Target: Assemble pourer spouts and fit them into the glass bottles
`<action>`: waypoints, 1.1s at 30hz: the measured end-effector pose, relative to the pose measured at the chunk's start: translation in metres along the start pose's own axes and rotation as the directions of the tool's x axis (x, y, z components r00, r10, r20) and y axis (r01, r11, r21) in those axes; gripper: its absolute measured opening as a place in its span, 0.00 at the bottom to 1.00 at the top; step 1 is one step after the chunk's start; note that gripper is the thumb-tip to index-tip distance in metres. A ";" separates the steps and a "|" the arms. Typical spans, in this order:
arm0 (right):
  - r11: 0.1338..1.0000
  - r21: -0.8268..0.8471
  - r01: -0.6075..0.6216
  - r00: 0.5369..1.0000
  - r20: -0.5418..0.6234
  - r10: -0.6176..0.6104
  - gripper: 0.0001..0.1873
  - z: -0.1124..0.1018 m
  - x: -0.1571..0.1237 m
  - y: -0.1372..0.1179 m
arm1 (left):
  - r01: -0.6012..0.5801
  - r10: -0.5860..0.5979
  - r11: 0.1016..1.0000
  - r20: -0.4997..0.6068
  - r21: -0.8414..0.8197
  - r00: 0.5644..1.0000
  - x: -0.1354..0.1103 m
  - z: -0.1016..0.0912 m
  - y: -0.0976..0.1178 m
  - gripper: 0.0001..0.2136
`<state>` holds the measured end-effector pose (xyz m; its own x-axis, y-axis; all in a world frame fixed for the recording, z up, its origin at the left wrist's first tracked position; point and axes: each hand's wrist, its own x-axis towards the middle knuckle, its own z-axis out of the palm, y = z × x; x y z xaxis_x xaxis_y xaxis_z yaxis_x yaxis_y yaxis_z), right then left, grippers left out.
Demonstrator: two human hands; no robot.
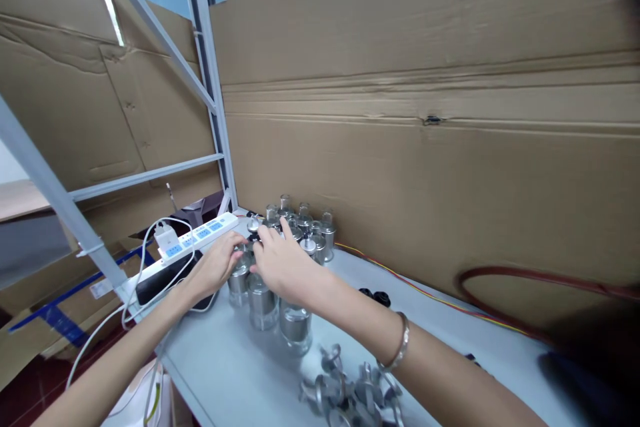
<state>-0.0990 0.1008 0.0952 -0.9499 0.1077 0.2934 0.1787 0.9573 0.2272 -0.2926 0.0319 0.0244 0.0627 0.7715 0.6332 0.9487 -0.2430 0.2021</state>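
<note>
My left hand (220, 263) curls its fingers and thumb about the top of a clear glass jar with a metal sleeve (239, 285). Close beside it, my right hand (280, 265) bends its fingers down over the top of a neighbouring glass jar (263, 303). A small dark piece shows by the right fingertips; most of it is hidden. Another glass jar (296, 327) stands upright under my right wrist. Behind my hands, several similar jars (327, 237) are grouped, some with metal tops.
Silver winged metal parts (350, 390) lie heaped at the front of the table (240, 373). Black round pieces (381, 298) sit beyond my right forearm. A white power strip (203, 233) with a plug and cables runs along the left edge. Cardboard (400, 167) walls the back.
</note>
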 end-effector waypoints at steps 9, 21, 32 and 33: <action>0.952 0.269 -0.148 0.936 -0.273 0.223 0.38 -0.018 -0.035 0.017 | 0.141 -0.178 0.944 -0.100 -0.298 0.979 -0.005 0.027 -0.012 0.29; 0.620 0.569 -0.540 0.802 0.126 0.583 0.71 0.030 -0.081 0.026 | 0.238 -0.278 0.875 -0.036 -0.422 0.960 -0.025 0.042 0.014 0.58; 0.762 0.399 -0.510 0.813 -0.067 0.579 0.20 0.011 -0.077 -0.017 | -0.079 -0.145 0.904 -0.475 -0.420 0.868 -0.023 0.019 0.092 0.10; 0.750 0.405 -0.523 0.810 -0.040 0.586 0.18 0.012 -0.075 -0.020 | -0.112 -0.138 0.886 -0.487 -0.450 0.863 -0.021 0.021 0.097 0.09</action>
<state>-0.0346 0.0770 0.0573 -0.6540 0.6372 0.4078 0.5267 0.7705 -0.3591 -0.1952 0.0039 0.0152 -0.2273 0.4130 0.8819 0.6942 -0.5665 0.4442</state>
